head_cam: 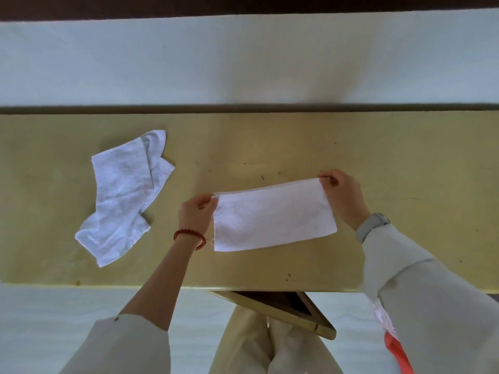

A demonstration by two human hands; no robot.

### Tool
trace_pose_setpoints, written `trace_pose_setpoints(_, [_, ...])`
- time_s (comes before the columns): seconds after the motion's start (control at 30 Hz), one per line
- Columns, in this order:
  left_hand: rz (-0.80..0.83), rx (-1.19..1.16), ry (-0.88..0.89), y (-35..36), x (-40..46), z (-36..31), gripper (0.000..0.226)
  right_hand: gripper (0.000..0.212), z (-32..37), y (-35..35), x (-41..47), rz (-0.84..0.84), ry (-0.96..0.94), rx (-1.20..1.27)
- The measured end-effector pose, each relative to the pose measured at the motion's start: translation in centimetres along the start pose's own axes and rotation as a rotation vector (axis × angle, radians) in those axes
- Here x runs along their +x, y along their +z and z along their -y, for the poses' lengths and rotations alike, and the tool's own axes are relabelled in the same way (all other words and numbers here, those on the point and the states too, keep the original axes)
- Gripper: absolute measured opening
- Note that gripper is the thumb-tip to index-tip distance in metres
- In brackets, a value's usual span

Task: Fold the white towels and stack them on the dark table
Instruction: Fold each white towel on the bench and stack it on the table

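Note:
A white towel (pixel 274 218), folded into a long rectangle, lies in the middle of the table (pixel 405 171), whose top looks yellowish-tan here. My left hand (pixel 195 214) pinches its far left corner. My right hand (pixel 343 195) pinches its far right corner. That far edge looks slightly lifted off the table. A second white towel (pixel 124 195) lies crumpled and unfolded to the left, apart from both hands.
The table's near edge (pixel 162 286) runs across the lower part of the view, its far edge against a pale surface (pixel 243 63). A framed dark panel (pixel 280 306) sticks out under the table by my legs. Bare tabletop stretches to the right.

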State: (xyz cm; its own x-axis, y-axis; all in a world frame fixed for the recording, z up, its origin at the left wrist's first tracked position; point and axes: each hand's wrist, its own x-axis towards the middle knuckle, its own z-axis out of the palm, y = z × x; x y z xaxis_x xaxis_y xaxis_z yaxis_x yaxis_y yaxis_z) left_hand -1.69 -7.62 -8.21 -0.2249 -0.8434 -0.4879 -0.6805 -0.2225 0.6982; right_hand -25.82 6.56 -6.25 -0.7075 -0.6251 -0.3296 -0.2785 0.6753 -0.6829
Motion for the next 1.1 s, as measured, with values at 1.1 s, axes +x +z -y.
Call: trace_pose_setpoints(1.1, [-0.01,0.863,0.757,6.7,-3.0,0.3,0.047,0.042,-2.5,7.2,-3.4,-0.044,-0.55,-0.744])
